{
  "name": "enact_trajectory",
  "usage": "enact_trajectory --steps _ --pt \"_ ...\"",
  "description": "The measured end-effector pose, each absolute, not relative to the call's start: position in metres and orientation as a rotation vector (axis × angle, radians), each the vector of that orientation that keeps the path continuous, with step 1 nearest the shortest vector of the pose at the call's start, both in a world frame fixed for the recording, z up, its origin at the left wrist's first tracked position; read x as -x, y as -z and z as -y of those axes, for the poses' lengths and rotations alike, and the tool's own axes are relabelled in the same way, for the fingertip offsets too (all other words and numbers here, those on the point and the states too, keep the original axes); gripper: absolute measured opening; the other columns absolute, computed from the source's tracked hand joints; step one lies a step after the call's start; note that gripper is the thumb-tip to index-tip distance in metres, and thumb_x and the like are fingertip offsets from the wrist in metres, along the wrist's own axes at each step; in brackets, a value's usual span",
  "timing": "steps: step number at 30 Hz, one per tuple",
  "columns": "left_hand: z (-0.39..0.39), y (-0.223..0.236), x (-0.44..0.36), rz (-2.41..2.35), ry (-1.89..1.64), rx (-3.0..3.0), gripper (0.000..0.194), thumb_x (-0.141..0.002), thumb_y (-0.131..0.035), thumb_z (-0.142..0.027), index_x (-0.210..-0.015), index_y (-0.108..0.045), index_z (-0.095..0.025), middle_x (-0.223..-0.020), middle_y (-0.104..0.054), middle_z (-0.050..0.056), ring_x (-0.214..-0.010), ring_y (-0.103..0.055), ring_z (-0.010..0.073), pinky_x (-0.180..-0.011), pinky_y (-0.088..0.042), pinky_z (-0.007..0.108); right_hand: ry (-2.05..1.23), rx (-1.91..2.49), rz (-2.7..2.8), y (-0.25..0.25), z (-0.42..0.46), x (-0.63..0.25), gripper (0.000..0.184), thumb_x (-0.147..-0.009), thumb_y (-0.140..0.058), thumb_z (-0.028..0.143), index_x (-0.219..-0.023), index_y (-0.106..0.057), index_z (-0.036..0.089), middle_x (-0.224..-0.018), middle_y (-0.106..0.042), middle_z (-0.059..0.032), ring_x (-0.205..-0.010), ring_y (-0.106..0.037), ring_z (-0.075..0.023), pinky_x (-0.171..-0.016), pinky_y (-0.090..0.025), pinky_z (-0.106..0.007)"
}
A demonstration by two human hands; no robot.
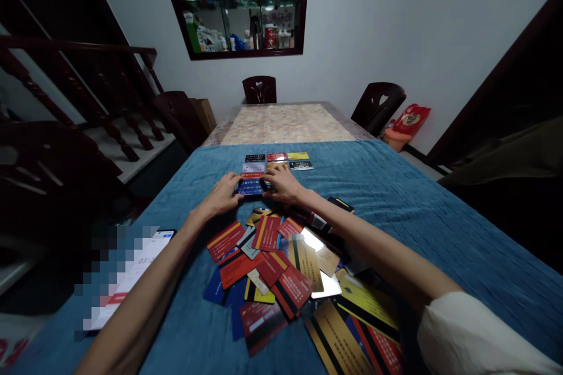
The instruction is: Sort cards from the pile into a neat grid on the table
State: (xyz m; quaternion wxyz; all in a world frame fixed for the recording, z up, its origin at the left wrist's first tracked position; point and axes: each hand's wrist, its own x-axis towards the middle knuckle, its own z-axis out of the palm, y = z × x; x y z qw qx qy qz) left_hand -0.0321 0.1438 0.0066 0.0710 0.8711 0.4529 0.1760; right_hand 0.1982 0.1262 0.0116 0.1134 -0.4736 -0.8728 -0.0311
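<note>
Both my arms reach forward over a blue cloth on a table. My left hand and my right hand rest with fingers bent on either side of a dark blue card, their fingertips touching it. Beyond it lie neat rows of cards, among them red, yellow and dark ones. Closer to me a loose heap of cards in red, gold, blue and black spreads under my forearms.
A phone lies on the cloth at the left. The far half of the table has a patterned cover. Dark chairs stand around it. A stair railing runs at the left. A wall cabinet holds bottles.
</note>
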Motion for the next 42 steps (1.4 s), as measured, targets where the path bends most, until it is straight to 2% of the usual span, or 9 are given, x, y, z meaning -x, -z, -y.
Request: enact_trajectory --steps 4,11,20,34,42 --pt "-0.148 0.0 0.037 -1.374 -0.436 -2.57 0.048 -0.074 -0.059 -0.024 -0.121 -0.06 -0.012 -0.117 -0.058 0.013 -0.11 -0.058 0.029 -0.102 -0.045 0.043 0.065 1.409 2.606 -0.008 -0.127 -0.191 0.042 -0.085 -0.067 0.041 -0.123 -0.065 0.022 -0.122 -0.063 -0.0103 -0.112 -0.048 -0.0301 -0.081 -0.04 -0.036" --pt "-0.156 0.014 0.042 -1.379 -0.465 -2.535 0.046 -0.072 -0.061 -0.021 -0.118 -0.064 -0.015 -0.111 -0.062 0.011 -0.106 -0.058 0.0272 -0.101 -0.046 0.042 0.045 1.447 2.653 -0.003 -0.133 -0.184 0.036 -0.085 -0.066 0.041 -0.116 -0.069 0.022 -0.117 -0.067 -0.0097 -0.112 -0.05 -0.0308 -0.08 -0.039 -0.036" --pt "-0.16 0.019 0.044 -1.436 -0.371 -2.549 0.043 -0.075 -0.057 -0.026 -0.117 -0.065 -0.015 -0.116 -0.058 0.012 -0.11 -0.055 0.0287 -0.102 -0.045 0.045 0.026 1.463 2.67 -0.003 -0.136 -0.184 0.036 -0.085 -0.064 0.043 -0.115 -0.07 0.023 -0.121 -0.066 -0.0105 -0.114 -0.051 -0.0324 -0.079 -0.039 -0.036" --pt "-0.158 0.018 0.041 -1.451 -0.382 -2.583 0.04 -0.076 -0.059 -0.025 -0.114 -0.064 -0.015 -0.115 -0.062 0.013 -0.109 -0.056 0.0287 -0.101 -0.045 0.043 0.019 1.475 2.676 -0.008 -0.13 -0.178 0.035 -0.085 -0.062 0.034 -0.117 -0.07 0.022 -0.121 -0.067 -0.0111 -0.114 -0.053 -0.032 -0.082 -0.043 -0.037" --pt "-0.15 0.015 0.036 -1.491 -0.304 -2.635 0.027 -0.081 -0.057 -0.023 -0.106 -0.063 -0.016 -0.11 -0.062 0.012 -0.107 -0.056 0.0275 -0.1 -0.044 0.042 -0.022 1.57 2.673 -0.014 -0.128 -0.175 0.037 -0.083 -0.061 0.035 -0.117 -0.069 0.021 -0.121 -0.068 -0.0106 -0.115 -0.053 -0.0317 -0.087 -0.043 -0.037"
